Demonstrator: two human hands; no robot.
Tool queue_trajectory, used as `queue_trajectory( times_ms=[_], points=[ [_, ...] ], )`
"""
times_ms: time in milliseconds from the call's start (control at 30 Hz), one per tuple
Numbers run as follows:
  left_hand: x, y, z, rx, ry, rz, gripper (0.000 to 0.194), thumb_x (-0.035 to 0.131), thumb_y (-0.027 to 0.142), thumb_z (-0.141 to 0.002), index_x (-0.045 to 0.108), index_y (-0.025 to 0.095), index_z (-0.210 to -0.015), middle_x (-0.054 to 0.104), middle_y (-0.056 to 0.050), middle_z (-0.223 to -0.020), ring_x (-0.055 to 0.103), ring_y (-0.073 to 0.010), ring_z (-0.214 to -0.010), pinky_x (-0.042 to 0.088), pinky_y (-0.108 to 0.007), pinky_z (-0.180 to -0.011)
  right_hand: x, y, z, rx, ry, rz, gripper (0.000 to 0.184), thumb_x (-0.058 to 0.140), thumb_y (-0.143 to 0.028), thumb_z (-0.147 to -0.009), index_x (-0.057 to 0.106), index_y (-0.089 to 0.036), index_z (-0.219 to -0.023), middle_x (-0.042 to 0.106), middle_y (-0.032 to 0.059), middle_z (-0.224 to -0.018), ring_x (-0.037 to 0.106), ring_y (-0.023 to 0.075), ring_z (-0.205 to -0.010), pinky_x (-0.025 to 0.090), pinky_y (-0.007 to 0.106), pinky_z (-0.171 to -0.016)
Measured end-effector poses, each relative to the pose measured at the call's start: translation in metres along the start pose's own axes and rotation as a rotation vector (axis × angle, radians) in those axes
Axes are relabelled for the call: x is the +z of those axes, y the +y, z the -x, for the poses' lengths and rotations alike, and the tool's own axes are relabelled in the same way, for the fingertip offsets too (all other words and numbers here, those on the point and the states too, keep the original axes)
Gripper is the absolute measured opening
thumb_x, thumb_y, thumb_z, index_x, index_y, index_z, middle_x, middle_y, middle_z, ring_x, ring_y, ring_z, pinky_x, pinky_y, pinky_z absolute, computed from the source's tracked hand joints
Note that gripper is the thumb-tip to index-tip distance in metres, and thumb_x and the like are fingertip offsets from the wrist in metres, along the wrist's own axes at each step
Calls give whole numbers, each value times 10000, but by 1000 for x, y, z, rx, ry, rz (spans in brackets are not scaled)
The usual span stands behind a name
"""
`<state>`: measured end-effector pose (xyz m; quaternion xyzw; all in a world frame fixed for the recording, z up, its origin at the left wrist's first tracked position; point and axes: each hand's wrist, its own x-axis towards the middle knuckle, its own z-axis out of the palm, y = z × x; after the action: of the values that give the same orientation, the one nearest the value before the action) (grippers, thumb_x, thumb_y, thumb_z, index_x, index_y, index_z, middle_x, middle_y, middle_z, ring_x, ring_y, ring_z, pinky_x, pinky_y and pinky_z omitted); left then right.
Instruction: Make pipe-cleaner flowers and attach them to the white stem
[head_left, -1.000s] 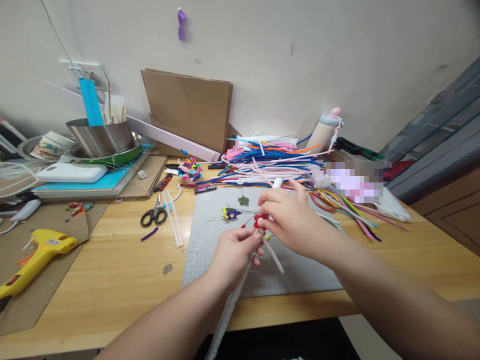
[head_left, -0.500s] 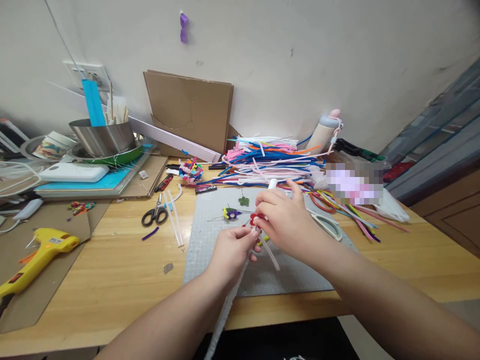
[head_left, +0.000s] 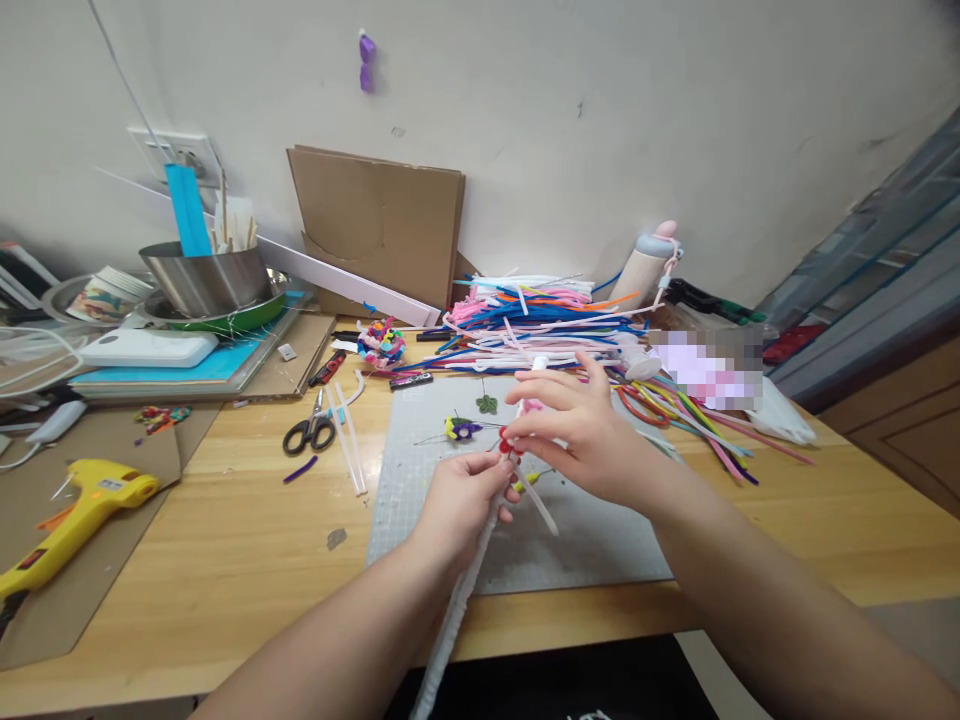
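My left hand (head_left: 466, 500) is closed in a pinch around the stem just below a small red flower (head_left: 513, 441). A long fuzzy white strip (head_left: 448, 635) runs down from this hand towards my lap. My right hand (head_left: 592, 432) reaches over from the right, with thumb and index finger at the red petals and the other fingers lifted apart. A short translucent glue stick (head_left: 538, 505) slants out below the fingers. Something yellow (head_left: 527, 482) lies partly hidden behind them. On the grey cutting mat (head_left: 409, 510) are a purple-and-yellow flower (head_left: 463, 428) and a green leaf piece (head_left: 487, 403).
Black-handled scissors (head_left: 309, 432) and glue sticks (head_left: 347, 440) lie left of the mat. A yellow glue gun (head_left: 82, 515) rests on cardboard further left. Pipe cleaners (head_left: 540, 325) are heaped at the back, with a bottle (head_left: 649, 262) behind and a metal bowl (head_left: 206, 278) at left.
My right hand's fingers have loosened and spread slightly, so more of the red flower shows. My left hand has stayed in place with its pinch.
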<state>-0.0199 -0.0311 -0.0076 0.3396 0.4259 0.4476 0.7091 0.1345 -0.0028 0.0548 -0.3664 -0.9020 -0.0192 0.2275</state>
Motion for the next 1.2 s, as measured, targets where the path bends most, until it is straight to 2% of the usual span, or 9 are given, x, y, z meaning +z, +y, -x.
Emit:
queue_trajectory(
  times_ms=[233,700,767,833,900,967,1033,1100,1200],
  points=[
    [0,0,0,12,-15,-18,214,679,287,-649,662,90,-731,579,-45,-681,510,-90,-541,383,-174,-387,7,1,4,25,-35,41,181,492,-292,-866,669,-300,-902,601,14,-1099,448,219,-1150,2,535,-1017],
    [1,1,2,29,-1,-57,222,682,307,-641,667,97,-709,586,-52,-672,506,-96,-531,385,-182,-385,1,7,-1,-17,-72,-5,163,517,-291,-852,655,-322,-934,586,7,-1132,437,213,-1172,13,540,-1020],
    [0,1,2,20,11,-40,220,695,304,-627,670,100,-704,583,-46,-658,511,-100,-532,385,-184,-383,-3,7,0,20,9,-50,186,517,-288,-849,634,-315,-992,577,16,-1144,460,216,-1151,45,531,-1029],
    [-1,1,1,19,19,-19,217,708,302,-613,672,102,-690,580,-41,-651,512,-97,-530,381,-181,-381,-4,6,4,102,179,-111,208,511,-279,-847,617,-286,-1026,580,39,-1130,497,222,-1107,140,506,-1027],
    [-2,3,0,22,31,1,209,713,295,-611,673,102,-683,577,-38,-652,510,-90,-528,378,-174,-383,-1,4,11,235,398,-182,174,503,-268,-844,621,-240,-968,607,59,-1039,544,219,-1015,298,448,-964],
    [-3,6,-1,26,53,28,199,713,279,-616,675,102,-699,576,-36,-663,511,-83,-530,383,-168,-389,9,0,20,396,537,-274,143,485,-271,-847,608,-201,-828,620,57,-865,577,200,-868,417,368,-820],
    [-4,9,-2,37,77,52,191,710,262,-619,675,100,-714,580,-36,-678,511,-78,-529,389,-166,-393,24,-6,29,530,484,-407,197,464,-298,-856,573,-187,-734,596,36,-716,575,175,-725,450,308,-682],
    [-5,12,-2,47,88,65,189,712,252,-616,673,98,-721,583,-33,-671,507,-75,-525,391,-166,-399,40,-14,34,606,307,-592,201,460,-333,-856,577,-179,-798,612,31,-716,580,161,-675,454,275,-610],
    [-5,15,-2,60,75,73,188,713,249,-614,667,97,-715,578,-26,-631,500,-74,-518,385,-164,-406,56,-28,36,594,128,-758,216,454,-337,-859,571,-175,-942,646,33,-788,591,148,-673,449,249,-580]
  ],
)
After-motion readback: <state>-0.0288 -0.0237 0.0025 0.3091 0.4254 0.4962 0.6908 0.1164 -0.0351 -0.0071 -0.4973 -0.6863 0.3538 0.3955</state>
